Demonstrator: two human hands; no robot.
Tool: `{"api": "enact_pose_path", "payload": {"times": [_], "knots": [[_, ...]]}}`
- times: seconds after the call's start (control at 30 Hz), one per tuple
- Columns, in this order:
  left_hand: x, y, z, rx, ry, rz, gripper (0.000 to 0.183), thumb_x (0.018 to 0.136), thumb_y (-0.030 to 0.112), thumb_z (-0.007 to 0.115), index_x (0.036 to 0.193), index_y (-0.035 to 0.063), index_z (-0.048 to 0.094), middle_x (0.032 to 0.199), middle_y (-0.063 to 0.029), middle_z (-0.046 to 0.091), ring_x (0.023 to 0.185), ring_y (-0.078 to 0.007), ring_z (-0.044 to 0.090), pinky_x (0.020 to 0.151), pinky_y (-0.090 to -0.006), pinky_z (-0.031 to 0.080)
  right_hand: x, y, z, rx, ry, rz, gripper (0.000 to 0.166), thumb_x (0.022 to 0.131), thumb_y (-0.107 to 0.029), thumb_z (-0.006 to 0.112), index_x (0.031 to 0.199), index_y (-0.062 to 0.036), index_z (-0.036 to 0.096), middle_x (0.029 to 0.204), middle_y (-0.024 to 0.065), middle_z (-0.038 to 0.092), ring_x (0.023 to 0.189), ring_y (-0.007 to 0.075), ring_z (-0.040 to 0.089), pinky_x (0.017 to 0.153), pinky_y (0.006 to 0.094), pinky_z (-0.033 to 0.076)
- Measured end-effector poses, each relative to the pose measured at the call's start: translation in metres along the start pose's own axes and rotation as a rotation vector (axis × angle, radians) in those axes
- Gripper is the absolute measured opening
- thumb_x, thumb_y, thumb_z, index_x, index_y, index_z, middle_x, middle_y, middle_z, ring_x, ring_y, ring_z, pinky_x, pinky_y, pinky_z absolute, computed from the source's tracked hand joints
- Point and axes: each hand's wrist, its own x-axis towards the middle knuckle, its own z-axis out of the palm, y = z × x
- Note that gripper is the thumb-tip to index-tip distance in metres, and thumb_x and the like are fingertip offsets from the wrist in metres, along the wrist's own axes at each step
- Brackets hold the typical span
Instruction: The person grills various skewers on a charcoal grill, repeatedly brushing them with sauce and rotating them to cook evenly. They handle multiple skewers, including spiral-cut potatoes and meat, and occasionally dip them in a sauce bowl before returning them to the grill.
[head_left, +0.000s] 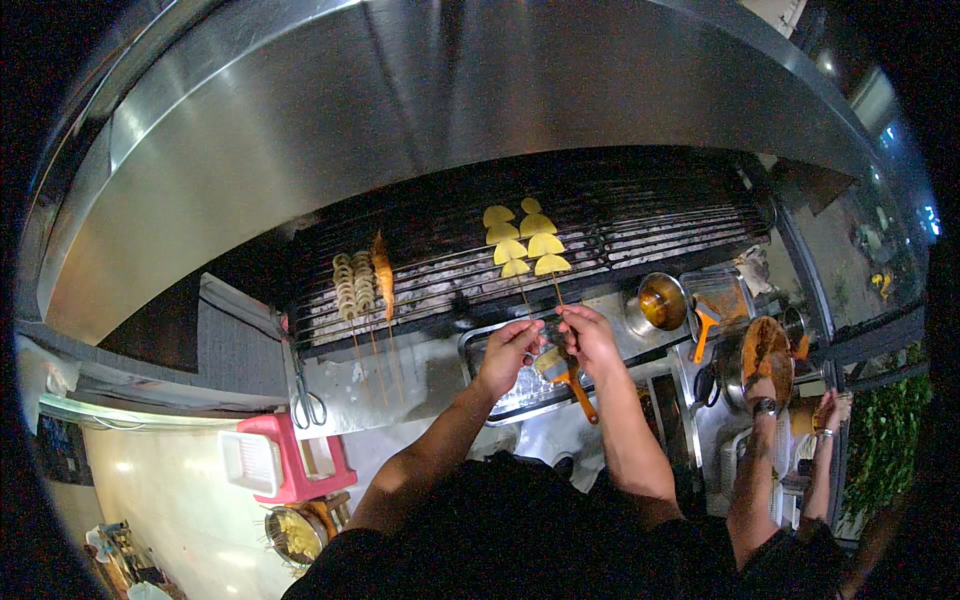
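My left hand (514, 352) pinches the lower end of a wooden skewer bearing yellow half-round slices (510, 251). A second skewer of similar slices (546, 244) is held at its stick by my right hand (588, 336). Both rows of slices lie side by side over the bars of a charcoal grill (435, 274). Farther left on the grill are two skewers of pale ringed pieces (354, 289) and one skewer with an orange-brown piece (382, 277). Below my hands is a metal tray (480, 360), with an orange-handled brush or scraper (577, 390) partly hidden by my right forearm.
A steel hood (465, 90) overhangs the grill. Right of my hands stand a bowl of amber liquid (661, 301) and another orange-handled tool (703, 330). A co-worker's hand reaches into a large pan (766, 356). Scissors (306, 401) and a pink stool (289, 461) are at left.
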Motion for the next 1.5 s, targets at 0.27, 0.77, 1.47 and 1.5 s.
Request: {"api": "enact_pose_path", "payload": {"times": [0.27,0.77,1.47,1.5], "knots": [[0.004,0.002,0.006,-0.054,0.067,-0.040,0.030,0.083,0.027,0.059,0.108,0.0096,0.058,0.093,-0.0005,0.064,0.080,-0.0101,0.057,0.066,-0.0284,0.041,-0.002,0.001,0.006,-0.163,0.114,-0.078,0.014,0.086,-0.016,0.057,0.097,-0.0079,0.061,0.068,-0.0010,0.059,0.046,0.0047,0.042,0.039,0.0192,0.031],[-0.224,0.004,-0.148,0.362,0.255,-0.002,0.022,0.089,0.015,0.049,0.101,0.0007,0.060,0.088,-0.0073,0.063,0.082,-0.0150,0.059,0.071,-0.0273,0.046,-0.080,0.040,0.102,-0.337,-0.060,-0.424,0.009,0.084,-0.008,0.058,0.091,-0.0052,0.061,0.075,-0.0035,0.054,0.064,0.0036,0.045,0.054,0.0177,0.035],[-0.143,0.064,-0.205,-0.380,-0.011,-0.158,0.018,0.087,0.029,0.057,0.100,0.0162,0.059,0.087,0.0032,0.062,0.080,-0.0075,0.055,0.063,-0.0252,0.037,-0.073,0.116,0.264,-0.921,0.259,-0.445,0.017,0.084,-0.016,0.058,0.083,0.0010,0.061,0.070,0.0146,0.062,0.061,0.0227,0.059,0.057,0.0336,0.045],[-0.143,0.064,-0.207,-0.371,-0.011,-0.151,0.018,0.087,0.029,0.057,0.100,0.0162,0.059,0.087,0.0031,0.062,0.079,-0.0077,0.055,0.063,-0.0253,0.037,-0.075,0.116,0.266,-0.952,0.272,-0.455,0.018,0.084,-0.017,0.057,0.083,0.0011,0.061,0.071,0.0147,0.062,0.062,0.0229,0.059,0.058,0.0338,0.045]]}}
